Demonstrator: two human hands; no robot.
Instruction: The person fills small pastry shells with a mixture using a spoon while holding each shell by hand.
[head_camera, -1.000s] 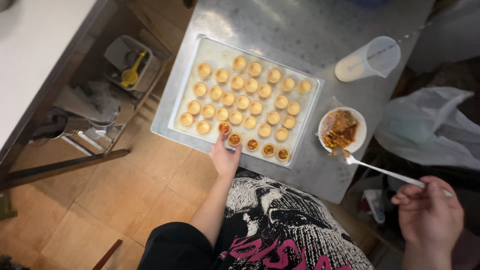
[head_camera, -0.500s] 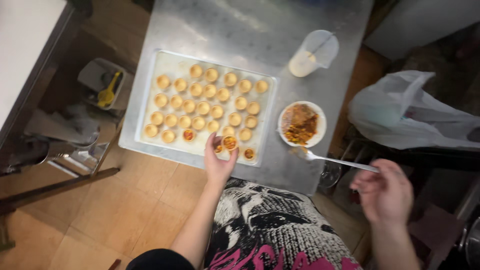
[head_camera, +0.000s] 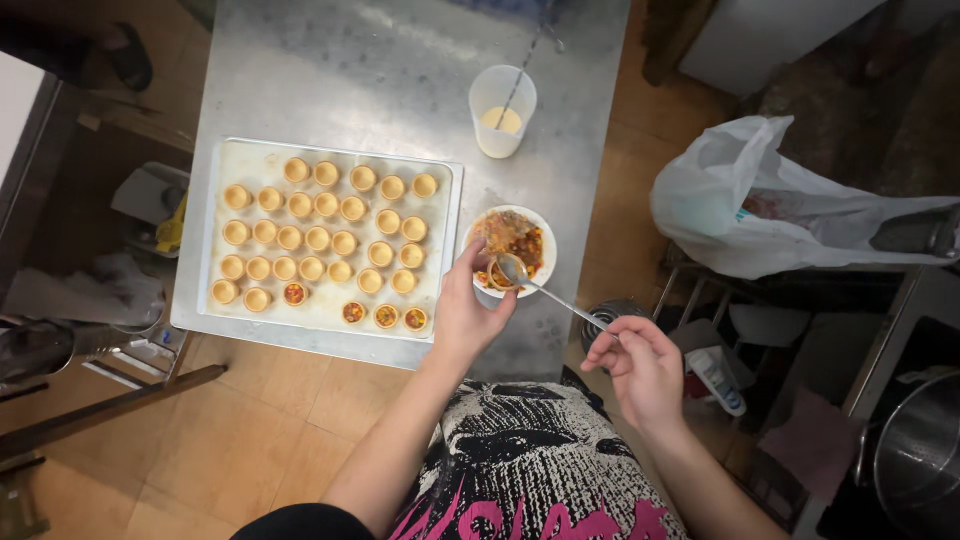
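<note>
the left hand (head_camera: 468, 318) pinches a small tart shell (head_camera: 497, 279) at the bowl's (head_camera: 546, 252) seven o'clock edge. the right hand (head_camera: 640, 368) grips a spoon (head_camera: 545, 290), its tip over the shell; the tray (head_camera: 330, 312) lies at nine o'clock.

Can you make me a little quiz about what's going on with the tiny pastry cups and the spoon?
1. True or false: the right hand holds the long metal spoon over the small white bowl of chopped orange filling.
2. What does the left hand pinch at the bowl's edge?
A) a small round tart shell
B) a knife
C) a napkin
3. Where on the flat metal baking tray do the filled tart shells sit, the near row or the far row?

Key:
1. True.
2. A: a small round tart shell, held beside the spoon's tip.
3. The near row, closest to the person; the far rows look empty.
</note>
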